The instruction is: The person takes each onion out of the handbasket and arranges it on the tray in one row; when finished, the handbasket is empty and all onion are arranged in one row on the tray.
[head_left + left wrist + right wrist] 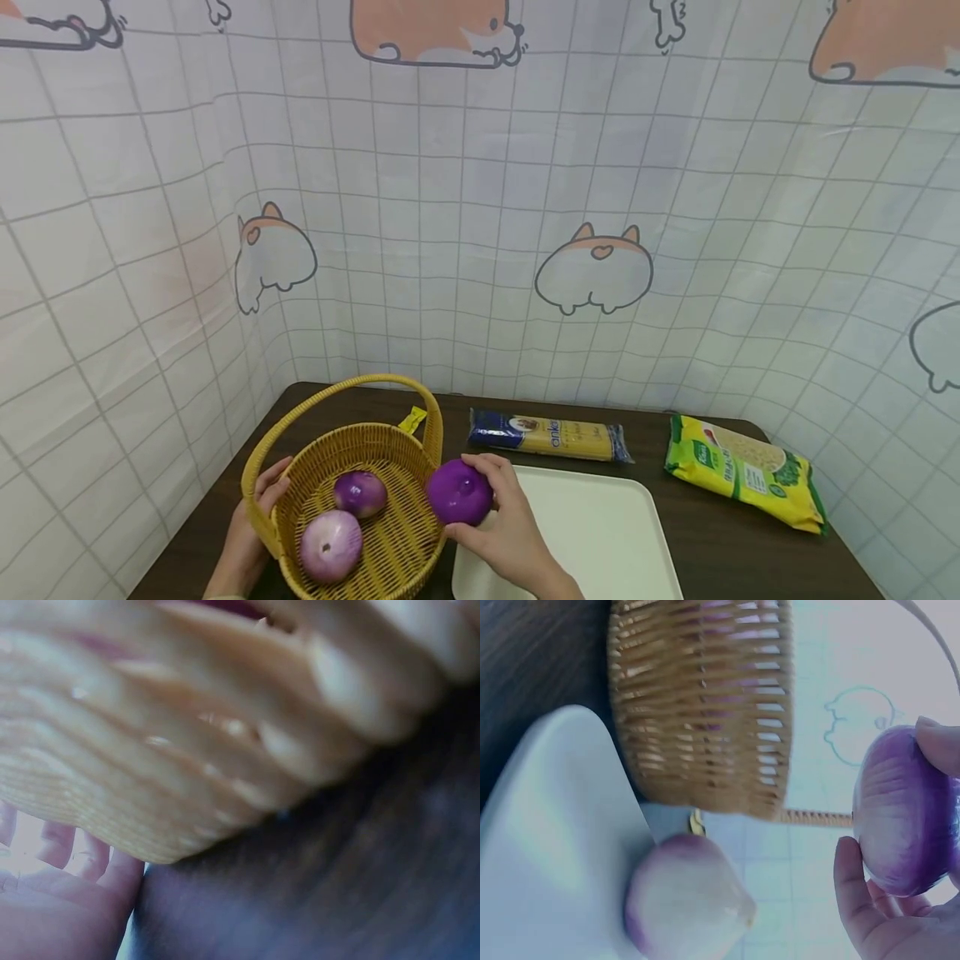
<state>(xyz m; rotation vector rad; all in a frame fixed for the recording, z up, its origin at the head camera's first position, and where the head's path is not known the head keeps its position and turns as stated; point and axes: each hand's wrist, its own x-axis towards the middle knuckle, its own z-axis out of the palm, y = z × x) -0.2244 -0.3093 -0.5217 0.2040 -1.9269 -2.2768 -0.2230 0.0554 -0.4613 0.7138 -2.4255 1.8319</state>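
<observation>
Purple onion (459, 493), pinched in our right grip (510, 529), sits beside the basket's (401, 525) right rim; our left hand (249, 521) touches opposite, hold unclear.

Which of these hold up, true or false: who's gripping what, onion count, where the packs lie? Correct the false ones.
1. The right hand holds a purple onion. True.
2. The left hand is at the side of the basket. True.
3. Three onions lie inside the basket. False: two do, a paler onion and a darker onion.
4. The yellow-and-blue packet lies on the white tray. False: it lies on the dark table, beyond the tray.
5. The green-and-yellow bag lies to the right of the tray. True.
</observation>
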